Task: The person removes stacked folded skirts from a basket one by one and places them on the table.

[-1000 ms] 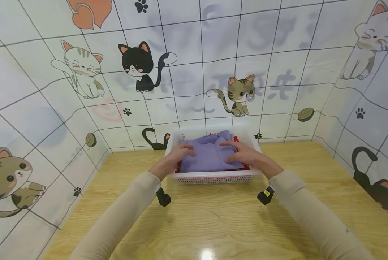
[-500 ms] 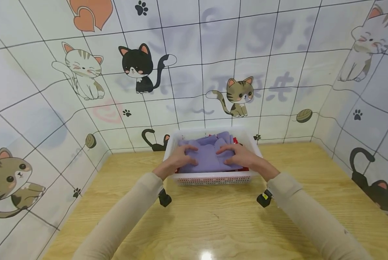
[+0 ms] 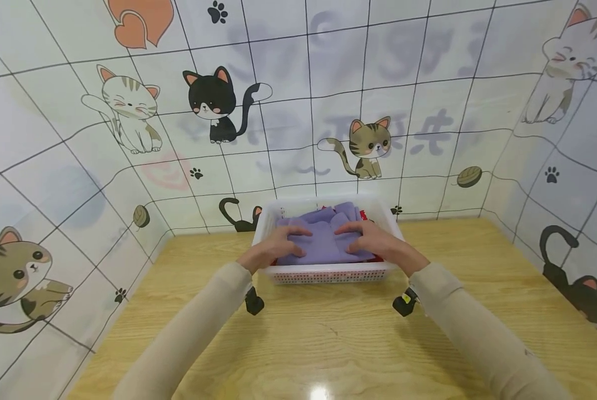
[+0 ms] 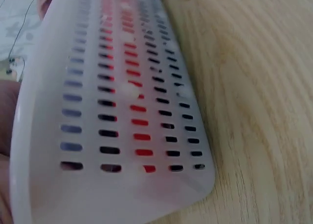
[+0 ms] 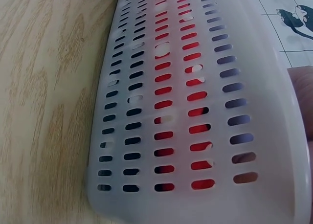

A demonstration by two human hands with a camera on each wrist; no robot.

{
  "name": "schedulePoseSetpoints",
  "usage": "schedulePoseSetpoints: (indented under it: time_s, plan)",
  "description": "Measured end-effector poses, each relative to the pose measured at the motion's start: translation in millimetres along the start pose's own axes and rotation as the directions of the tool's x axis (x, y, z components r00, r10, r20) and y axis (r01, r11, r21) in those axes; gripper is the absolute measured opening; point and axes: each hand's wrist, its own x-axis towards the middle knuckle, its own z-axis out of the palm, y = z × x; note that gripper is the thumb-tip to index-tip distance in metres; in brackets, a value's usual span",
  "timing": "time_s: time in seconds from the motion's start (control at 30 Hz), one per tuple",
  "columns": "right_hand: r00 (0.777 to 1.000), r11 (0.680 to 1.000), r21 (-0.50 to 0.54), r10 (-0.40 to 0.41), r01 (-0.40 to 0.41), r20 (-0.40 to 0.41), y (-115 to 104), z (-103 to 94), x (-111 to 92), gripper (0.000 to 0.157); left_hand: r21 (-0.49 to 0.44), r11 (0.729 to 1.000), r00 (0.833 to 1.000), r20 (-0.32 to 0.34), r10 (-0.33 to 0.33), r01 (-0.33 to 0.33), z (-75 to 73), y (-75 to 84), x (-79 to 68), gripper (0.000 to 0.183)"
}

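Purple folded cloth lies in a white perforated plastic basket at the back of the table. My left hand rests on the cloth's left part, thumb and fingers spread apart. On the right part, my right hand touches the cloth in much the same way, its fingertips pointing inward. Red items show at the edges, beneath the cloth. Both wrist views mostly show the basket's slotted wall, with red and purple behind the slots; the hands are largely hidden there.
The basket stands on a light wood-grain table, close to the back wall covering printed with a grid and cartoon cats. Similar printed sheets rise at the left and right. A small black device hangs under each wrist.
My left hand has shifted right and inward over the purple cloth. My right hand has moved slightly left, so the two hands are a little closer together. The basket stays in place.
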Motion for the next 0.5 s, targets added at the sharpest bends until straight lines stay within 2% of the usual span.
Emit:
schedulePoseSetpoints:
  time_s: [0.07, 0.17, 0.37, 0.5]
  plan:
    - [1.0, 1.0, 0.024, 0.005, -0.006, 0.017, 1.2, -0.6, 1.3, 0.057, -0.032, 0.999, 0.999, 0.043, -0.009, 0.01, -2.1, -1.8, 2.9, 0.062]
    - [0.999, 0.998, 0.063, 0.008, -0.01, 0.042, 3.0, -0.8, 2.9, 0.059, -0.048, 0.999, 0.998, 0.064, -0.017, 0.02, -3.4, -4.3, 6.7, 0.065]
    - [0.999, 0.997, 0.078, 0.019, -0.022, 0.047, 3.2, -1.3, 3.6, 0.065, -0.108, 0.992, 0.998, -0.013, -0.066, 0.064, -0.7, -6.5, 9.9, 0.057]
    - [0.998, 0.989, 0.141, 0.035, -0.041, 0.048, 2.3, -1.8, 4.9, 0.067, -0.131, 0.989, 0.996, -0.036, -0.077, 0.072, 0.3, -6.9, 11.5, 0.053]
